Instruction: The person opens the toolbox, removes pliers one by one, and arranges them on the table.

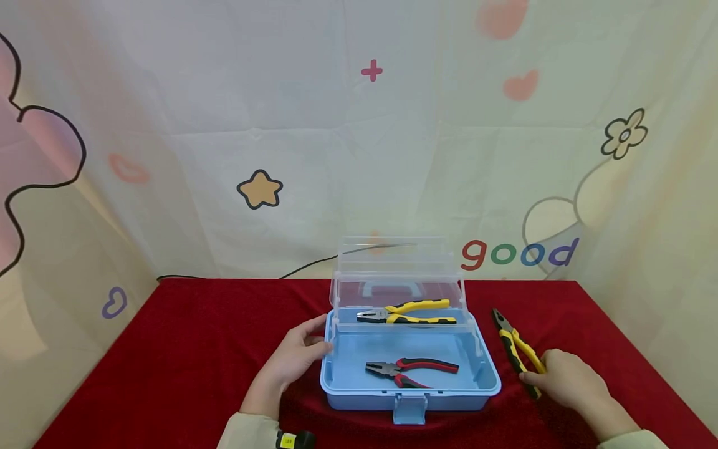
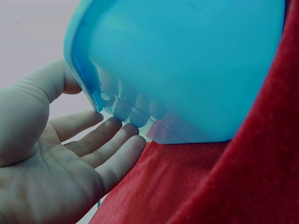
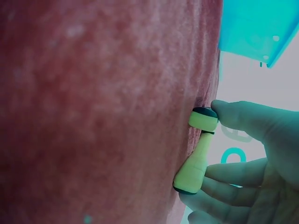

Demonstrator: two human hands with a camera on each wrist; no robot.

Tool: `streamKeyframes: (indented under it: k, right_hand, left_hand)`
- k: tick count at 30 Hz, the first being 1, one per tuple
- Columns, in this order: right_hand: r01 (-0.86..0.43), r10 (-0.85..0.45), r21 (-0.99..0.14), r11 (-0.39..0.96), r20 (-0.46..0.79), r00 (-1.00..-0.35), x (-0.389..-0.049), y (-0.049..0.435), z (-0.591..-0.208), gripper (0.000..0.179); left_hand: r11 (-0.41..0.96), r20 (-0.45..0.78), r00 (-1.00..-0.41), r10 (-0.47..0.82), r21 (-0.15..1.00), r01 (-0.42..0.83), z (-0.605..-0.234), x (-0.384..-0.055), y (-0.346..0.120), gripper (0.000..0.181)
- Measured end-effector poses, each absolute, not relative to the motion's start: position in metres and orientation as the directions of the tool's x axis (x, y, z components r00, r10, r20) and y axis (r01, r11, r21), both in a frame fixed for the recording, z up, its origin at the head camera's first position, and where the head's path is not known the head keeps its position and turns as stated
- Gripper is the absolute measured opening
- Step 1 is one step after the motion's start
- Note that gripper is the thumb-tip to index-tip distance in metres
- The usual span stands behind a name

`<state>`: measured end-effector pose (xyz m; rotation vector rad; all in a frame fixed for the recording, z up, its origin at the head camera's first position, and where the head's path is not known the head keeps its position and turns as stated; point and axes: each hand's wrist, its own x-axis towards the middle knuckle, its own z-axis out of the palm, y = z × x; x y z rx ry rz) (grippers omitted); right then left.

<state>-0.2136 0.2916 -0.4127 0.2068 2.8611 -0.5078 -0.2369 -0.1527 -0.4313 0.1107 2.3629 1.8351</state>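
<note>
A light blue toolbox [image 1: 409,402] stands on the table with its clear lid raised. My left hand [image 1: 297,355] holds the box's left side, thumb at the rim and fingers along the outer wall [image 2: 187,70]. To the right of the box, my right hand [image 1: 569,377] grips yellow-and-black pliers [image 1: 512,340] by the handles, thumb on one handle and fingers at the other. Their head points away from me, and the handle ends [image 3: 194,170] show close over the cloth. Inside the box are red-and-black pliers [image 1: 392,369] near the front and other yellow-and-black pliers [image 1: 398,312] at the back.
Dark red cloth [image 1: 185,368] covers the table. The transparent lid [image 1: 398,255] leans up at the back of the box, and a latch [image 1: 409,410] hangs down its front. Behind the table hangs a printed curtain [image 1: 314,156].
</note>
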Motion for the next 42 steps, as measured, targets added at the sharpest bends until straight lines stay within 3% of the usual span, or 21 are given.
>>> streamKeyframes:
  k: [12,32,42]
  right_hand:
    - [0.166,0.084,-0.358,0.919,-0.233,-0.969,-0.212,0.292,-0.409,0.043]
    - [0.106,0.060,-0.356,0.929,-0.139,-0.989,-0.216,0.277,-0.385,0.074]
    - [0.052,0.033,-0.339,0.939,-0.060,-0.998,-0.215,0.270,-0.378,0.072]
  left_hand:
    - [0.238,-0.069,-0.984,0.166,0.971,-0.028,-0.428,-0.236,-0.153,0.062]
    - [0.261,-0.068,-0.986,0.153,0.965,-0.026,-0.430,-0.236,-0.154,0.062]
    - [0.244,-0.062,-0.984,0.169,0.969,-0.019,-0.427,-0.235,-0.154,0.061]
